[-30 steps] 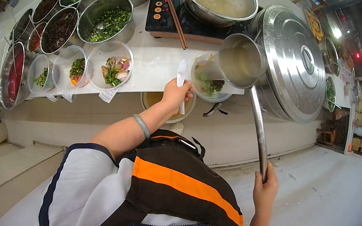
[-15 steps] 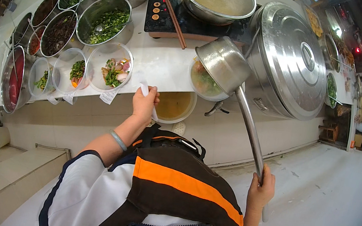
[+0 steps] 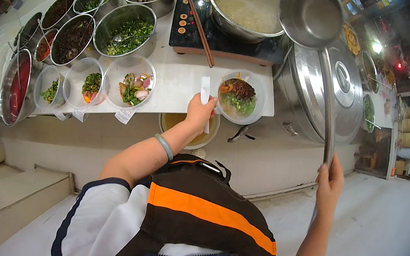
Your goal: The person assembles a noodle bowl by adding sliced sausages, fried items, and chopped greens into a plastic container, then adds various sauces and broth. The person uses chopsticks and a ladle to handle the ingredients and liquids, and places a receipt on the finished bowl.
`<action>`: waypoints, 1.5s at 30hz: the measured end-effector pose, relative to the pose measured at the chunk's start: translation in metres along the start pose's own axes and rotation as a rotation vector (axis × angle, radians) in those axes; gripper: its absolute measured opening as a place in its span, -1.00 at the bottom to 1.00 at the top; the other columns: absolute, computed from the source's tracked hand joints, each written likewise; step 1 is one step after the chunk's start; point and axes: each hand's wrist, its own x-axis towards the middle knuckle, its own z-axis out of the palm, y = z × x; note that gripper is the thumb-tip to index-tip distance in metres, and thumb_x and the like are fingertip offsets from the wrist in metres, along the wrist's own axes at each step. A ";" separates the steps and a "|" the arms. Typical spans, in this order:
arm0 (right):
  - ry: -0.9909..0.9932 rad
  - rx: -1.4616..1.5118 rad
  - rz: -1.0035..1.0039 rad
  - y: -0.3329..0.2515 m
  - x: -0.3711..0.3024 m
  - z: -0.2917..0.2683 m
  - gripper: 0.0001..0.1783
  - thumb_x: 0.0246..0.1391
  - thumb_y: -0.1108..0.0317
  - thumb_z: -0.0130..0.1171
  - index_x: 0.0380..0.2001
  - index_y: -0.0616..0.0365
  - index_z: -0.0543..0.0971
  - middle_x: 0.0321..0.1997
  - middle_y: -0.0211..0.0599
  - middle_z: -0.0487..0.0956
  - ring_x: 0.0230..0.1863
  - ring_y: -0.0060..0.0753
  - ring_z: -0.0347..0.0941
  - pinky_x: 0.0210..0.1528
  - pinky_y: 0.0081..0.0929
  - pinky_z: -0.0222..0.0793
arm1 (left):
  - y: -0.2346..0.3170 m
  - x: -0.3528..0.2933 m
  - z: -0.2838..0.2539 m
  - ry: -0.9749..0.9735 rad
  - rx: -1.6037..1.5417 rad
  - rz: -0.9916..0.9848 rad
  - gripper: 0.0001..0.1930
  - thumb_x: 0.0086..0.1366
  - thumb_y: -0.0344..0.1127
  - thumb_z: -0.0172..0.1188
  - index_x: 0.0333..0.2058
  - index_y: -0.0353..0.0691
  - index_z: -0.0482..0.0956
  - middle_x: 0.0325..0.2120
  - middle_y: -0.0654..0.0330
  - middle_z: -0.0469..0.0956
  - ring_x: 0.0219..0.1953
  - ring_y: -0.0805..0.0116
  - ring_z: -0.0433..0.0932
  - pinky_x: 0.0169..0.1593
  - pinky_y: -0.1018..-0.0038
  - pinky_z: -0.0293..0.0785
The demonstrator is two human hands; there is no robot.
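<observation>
In the head view, cannot make out much at the far right, dim and blurred toward the dark rim. Losing part of the lid and of the large steel pot behind the ladle, with its cup close to the upper edge of the picture. Cannot tell of any contact between cup and lid. Seeing only part of the basin below the counter, covered by the left hand and forearm. Cannot follow the near end of the ladle's handle fully, half lost beside the right forearm.

Reaching forward with the left arm, fist over the counter's near edge, fingers curled tight on a white paper slip, showing above and below the grip. Extending the right arm forward at the near right, with the right hand wrapped firmly around the handle. Holding the cup well beyond that grip, to the far left of it, mouth turned toward the camera.

Just right of the left fist, on the counter, a plastic bowl of greens and dark red topping. Cannot tell whether touching the knuckles. Well left of the right hand, below the cup in the picture.
</observation>
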 end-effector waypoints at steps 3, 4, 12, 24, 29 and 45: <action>0.122 -0.383 -0.335 -0.033 0.057 0.010 -0.56 0.11 0.38 0.09 0.08 0.23 0.43 -0.17 -0.08 0.57 -0.17 -0.18 0.50 -0.12 -0.36 0.37 | -0.004 -0.003 0.000 0.006 -0.027 -0.003 -0.82 0.27 -0.33 0.13 -0.27 -0.30 0.37 -0.46 0.20 0.45 -0.51 0.47 0.43 -0.45 0.53 0.39; 0.104 -0.423 -0.333 -0.044 0.071 0.011 -0.57 0.11 0.37 0.09 0.07 0.21 0.44 -0.16 -0.05 0.57 -0.12 -0.09 0.49 -0.07 -0.32 0.35 | -0.005 -0.004 -0.001 0.013 -0.047 -0.010 -0.82 0.27 -0.33 0.13 -0.27 -0.30 0.37 -0.46 0.19 0.45 -0.51 0.47 0.43 -0.45 0.53 0.39; 0.078 -0.819 -0.434 -0.087 0.146 0.045 -0.57 0.10 0.24 0.09 0.06 0.06 0.45 -0.22 0.00 0.57 -0.16 0.04 0.49 -0.10 -0.14 0.37 | -0.011 -0.019 -0.020 0.107 -0.135 -0.013 -0.86 0.27 -0.36 0.13 -0.30 -0.26 0.37 -0.49 0.24 0.46 -0.54 0.50 0.43 -0.48 0.56 0.38; -0.098 -0.744 -0.513 -0.095 0.190 0.049 -0.57 0.08 0.22 0.09 0.01 0.16 0.48 -0.20 -0.01 0.58 -0.17 0.01 0.51 -0.09 -0.17 0.38 | -0.026 -0.027 -0.030 0.128 -0.214 -0.002 -0.87 0.27 -0.38 0.11 -0.28 -0.27 0.36 -0.51 0.20 0.43 -0.53 0.46 0.40 -0.48 0.52 0.35; -0.470 -0.248 0.016 -0.096 0.210 0.033 -0.57 0.07 0.22 0.16 -0.04 0.24 0.53 -0.45 -0.26 0.54 -0.52 -0.46 0.43 -0.52 -0.45 0.37 | -0.029 -0.026 -0.034 0.113 -0.263 0.007 -0.89 0.28 -0.43 0.07 -0.27 -0.28 0.34 -0.53 0.19 0.41 -0.58 0.46 0.37 -0.53 0.53 0.33; -0.400 0.061 0.197 -0.075 0.165 -0.014 -0.57 0.13 0.24 0.14 0.03 0.20 0.45 -0.29 -0.40 0.50 -0.35 -0.61 0.38 -0.45 -0.62 0.30 | -0.020 -0.030 -0.031 0.053 -0.269 -0.001 -0.88 0.31 -0.39 0.06 -0.27 -0.26 0.32 -0.55 0.20 0.37 -0.58 0.44 0.35 -0.51 0.53 0.33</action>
